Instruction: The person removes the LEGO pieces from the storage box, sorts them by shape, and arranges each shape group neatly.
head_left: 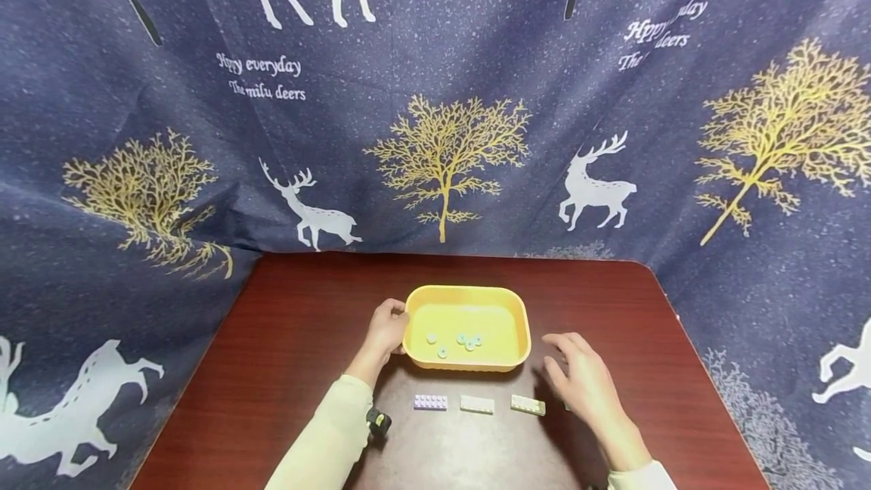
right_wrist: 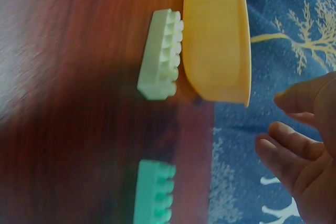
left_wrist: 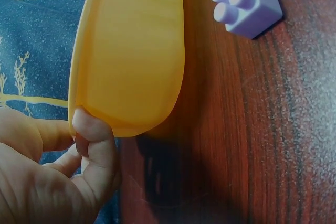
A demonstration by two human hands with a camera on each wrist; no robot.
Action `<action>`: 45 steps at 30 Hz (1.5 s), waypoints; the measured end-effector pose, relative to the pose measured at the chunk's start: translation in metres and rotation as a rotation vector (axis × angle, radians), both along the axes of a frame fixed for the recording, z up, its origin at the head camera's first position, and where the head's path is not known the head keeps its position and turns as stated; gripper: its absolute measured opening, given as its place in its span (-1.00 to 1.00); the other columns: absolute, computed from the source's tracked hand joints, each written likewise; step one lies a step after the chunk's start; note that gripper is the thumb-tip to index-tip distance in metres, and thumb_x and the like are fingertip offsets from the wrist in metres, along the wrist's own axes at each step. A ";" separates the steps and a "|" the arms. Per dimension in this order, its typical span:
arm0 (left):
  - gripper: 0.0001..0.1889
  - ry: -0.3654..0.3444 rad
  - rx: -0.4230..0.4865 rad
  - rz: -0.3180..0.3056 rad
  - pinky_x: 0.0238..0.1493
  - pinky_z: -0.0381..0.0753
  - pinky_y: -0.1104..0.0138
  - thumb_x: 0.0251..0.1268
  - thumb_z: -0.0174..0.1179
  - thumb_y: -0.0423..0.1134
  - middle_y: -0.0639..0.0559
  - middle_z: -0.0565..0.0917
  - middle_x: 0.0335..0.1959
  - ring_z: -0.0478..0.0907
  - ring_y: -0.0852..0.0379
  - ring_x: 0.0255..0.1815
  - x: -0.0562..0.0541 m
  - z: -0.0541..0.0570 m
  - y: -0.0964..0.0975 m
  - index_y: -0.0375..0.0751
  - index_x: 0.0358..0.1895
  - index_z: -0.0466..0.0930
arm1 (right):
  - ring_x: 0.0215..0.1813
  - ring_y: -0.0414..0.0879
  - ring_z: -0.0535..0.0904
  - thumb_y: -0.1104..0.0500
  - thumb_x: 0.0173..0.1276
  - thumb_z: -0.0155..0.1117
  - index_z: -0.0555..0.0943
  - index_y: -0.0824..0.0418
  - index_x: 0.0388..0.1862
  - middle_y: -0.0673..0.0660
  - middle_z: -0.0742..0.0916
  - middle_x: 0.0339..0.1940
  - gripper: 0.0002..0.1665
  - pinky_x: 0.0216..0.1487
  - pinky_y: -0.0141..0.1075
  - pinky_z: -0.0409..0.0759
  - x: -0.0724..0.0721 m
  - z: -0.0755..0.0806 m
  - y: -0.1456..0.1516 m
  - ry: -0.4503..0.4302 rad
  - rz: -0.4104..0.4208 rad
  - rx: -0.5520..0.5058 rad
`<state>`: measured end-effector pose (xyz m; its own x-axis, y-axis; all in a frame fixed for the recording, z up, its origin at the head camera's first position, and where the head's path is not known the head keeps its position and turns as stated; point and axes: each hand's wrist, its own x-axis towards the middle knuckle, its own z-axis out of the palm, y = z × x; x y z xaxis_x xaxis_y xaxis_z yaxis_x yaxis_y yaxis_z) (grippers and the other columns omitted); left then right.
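My left hand (head_left: 386, 329) pinches the left end of a yellow plastic tray (head_left: 466, 364) between thumb and fingers; the left wrist view shows the thumb against the tray's wall near the rim. Several small round pale pieces (head_left: 469, 345), some with blue centres, lie on the tray's floor. Off the tray's right end, my right hand (head_left: 584, 380) holds nothing, its thumb and fingers apart. In front of the tray stand a purple toy brick (head_left: 430, 402), a whitish brick (head_left: 477, 404) and a pale green brick (head_left: 528, 404). A green brick (right_wrist: 152, 192) is mostly hidden by my right hand in the head view.
Everything rests on a dark red wooden table (head_left: 320, 286). A blue cloth (head_left: 463, 59) printed with deer and trees hangs behind the table and along its sides. A small black device (head_left: 378, 422) is at my left wrist.
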<state>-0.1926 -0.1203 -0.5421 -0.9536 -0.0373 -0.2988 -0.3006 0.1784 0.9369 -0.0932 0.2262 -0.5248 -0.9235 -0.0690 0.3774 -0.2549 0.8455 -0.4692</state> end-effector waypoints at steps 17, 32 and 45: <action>-0.69 0.007 0.003 0.006 -0.76 0.50 0.43 0.53 0.01 -0.35 -0.39 0.58 -0.13 0.55 0.02 -0.57 0.001 -0.001 0.000 -0.39 0.23 0.44 | -0.18 0.01 0.73 0.25 0.21 0.44 0.63 0.18 0.16 0.15 0.72 -0.09 -0.50 -0.12 -0.09 0.75 -0.025 0.006 -0.049 -0.017 0.091 -0.019; -0.70 -0.001 0.014 0.003 -0.77 0.49 0.42 0.54 0.02 -0.36 -0.40 0.58 -0.12 0.51 0.07 -0.62 0.000 -0.002 -0.001 -0.39 0.22 0.43 | -0.09 0.00 0.71 0.26 0.19 0.49 0.65 0.20 0.11 0.14 0.74 -0.05 -0.53 -0.16 -0.19 0.76 -0.037 0.003 -0.069 -0.028 0.113 -0.024; -0.72 0.011 0.030 0.004 -0.78 0.46 0.44 0.55 0.00 -0.39 -0.41 0.59 -0.13 0.48 0.09 -0.63 0.001 -0.003 0.000 -0.42 0.21 0.43 | -0.17 0.00 0.71 0.19 0.21 0.46 0.64 0.15 0.13 0.12 0.72 -0.12 -0.53 -0.15 -0.13 0.73 -0.049 0.000 -0.082 -0.088 0.115 0.015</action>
